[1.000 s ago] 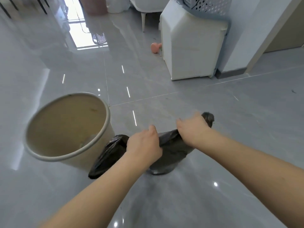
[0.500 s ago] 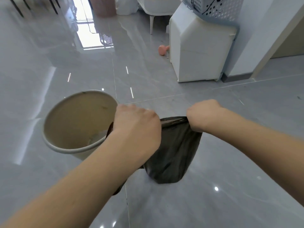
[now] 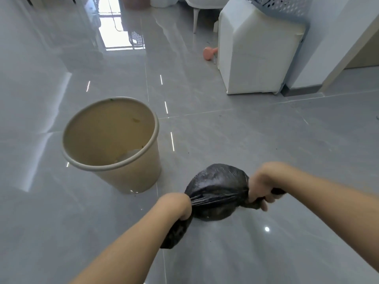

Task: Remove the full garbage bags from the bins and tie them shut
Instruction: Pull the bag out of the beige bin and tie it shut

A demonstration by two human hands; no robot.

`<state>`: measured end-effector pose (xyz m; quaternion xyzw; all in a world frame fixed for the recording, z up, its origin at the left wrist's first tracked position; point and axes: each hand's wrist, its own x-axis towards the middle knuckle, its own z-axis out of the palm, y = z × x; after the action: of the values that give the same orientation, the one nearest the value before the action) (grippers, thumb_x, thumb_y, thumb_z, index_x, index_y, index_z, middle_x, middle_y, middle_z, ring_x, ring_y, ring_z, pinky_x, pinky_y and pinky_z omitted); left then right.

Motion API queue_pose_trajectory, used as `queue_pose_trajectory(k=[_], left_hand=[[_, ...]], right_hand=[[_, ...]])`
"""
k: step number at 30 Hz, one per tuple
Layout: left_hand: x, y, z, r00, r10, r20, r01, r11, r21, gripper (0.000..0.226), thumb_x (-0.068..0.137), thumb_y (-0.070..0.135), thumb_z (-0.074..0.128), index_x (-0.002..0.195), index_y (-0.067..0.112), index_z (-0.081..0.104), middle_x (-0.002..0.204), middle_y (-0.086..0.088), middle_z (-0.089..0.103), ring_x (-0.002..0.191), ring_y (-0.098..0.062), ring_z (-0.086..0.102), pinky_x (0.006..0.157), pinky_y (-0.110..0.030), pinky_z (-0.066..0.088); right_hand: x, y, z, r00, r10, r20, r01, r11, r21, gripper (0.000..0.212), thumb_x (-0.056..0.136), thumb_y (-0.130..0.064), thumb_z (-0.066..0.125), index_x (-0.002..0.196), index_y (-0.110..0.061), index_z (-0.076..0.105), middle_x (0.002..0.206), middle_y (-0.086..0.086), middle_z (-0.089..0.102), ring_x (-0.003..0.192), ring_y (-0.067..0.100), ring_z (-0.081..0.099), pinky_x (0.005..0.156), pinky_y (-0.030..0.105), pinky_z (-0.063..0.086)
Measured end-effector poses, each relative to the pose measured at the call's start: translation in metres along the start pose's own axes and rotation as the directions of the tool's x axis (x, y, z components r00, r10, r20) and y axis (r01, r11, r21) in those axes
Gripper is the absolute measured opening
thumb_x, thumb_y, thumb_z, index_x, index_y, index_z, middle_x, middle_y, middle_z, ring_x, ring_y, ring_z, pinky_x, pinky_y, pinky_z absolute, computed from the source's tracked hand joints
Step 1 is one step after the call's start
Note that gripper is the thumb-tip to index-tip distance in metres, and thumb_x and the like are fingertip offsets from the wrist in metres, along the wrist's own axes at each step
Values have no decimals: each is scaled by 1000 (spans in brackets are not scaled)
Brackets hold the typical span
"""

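A black garbage bag [image 3: 217, 185] hangs above the grey floor, pulled taut between my two hands. My left hand [image 3: 176, 204] grips one gathered end of it, and a loose tail of the bag hangs below that fist. My right hand [image 3: 262, 187] is closed on the other end. The beige round bin [image 3: 131, 177] stands on the floor to the left of the bag, with no liner in it and a few scraps at its bottom.
A white box-shaped unit [image 3: 254, 58] with a perforated basket [image 3: 287, 7] on top stands at the back right by the wall. A small pink object [image 3: 209, 53] lies beside it. White chair legs [image 3: 195, 19] are further back. Glossy grey floor tiles [image 3: 266, 130] surround the bin.
The bag has swung up from hanging open between my hands and is now twisted tight. Both hands have dropped lower and to the right, away from the bin.
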<state>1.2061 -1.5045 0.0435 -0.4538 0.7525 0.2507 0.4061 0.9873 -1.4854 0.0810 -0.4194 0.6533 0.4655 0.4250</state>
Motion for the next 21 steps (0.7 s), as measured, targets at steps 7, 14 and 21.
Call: queue_pose_trajectory(k=[7,14,21], left_hand=[[19,-12,57,992,51,120,14,871,-491,40,93,33,44,123,13,59,127,-12,58,113,-27,56,93,-32,41],[27,-20,68,998,34,43,30,314,-949,30,82,-9,33,87,-3,62,71,-16,68,58,-24,63,57,-30,56],[17,-21,47,980,136,-145,-184,350,-918,26,69,19,43,71,2,62,42,-1,37,37,-16,29,40,-20,24]], right_hand=[[66,-9,55,911,-230,343,69,904,422,50,71,-67,68,95,-24,62,51,-6,24,43,13,24,42,21,16],[79,-5,71,759,-648,58,321,451,833,38,94,-41,50,98,-11,73,65,-3,56,55,10,49,50,21,43],[77,-2,74,691,-723,4,229,225,947,32,94,-11,44,63,-14,52,49,-6,40,34,4,32,52,23,46]])
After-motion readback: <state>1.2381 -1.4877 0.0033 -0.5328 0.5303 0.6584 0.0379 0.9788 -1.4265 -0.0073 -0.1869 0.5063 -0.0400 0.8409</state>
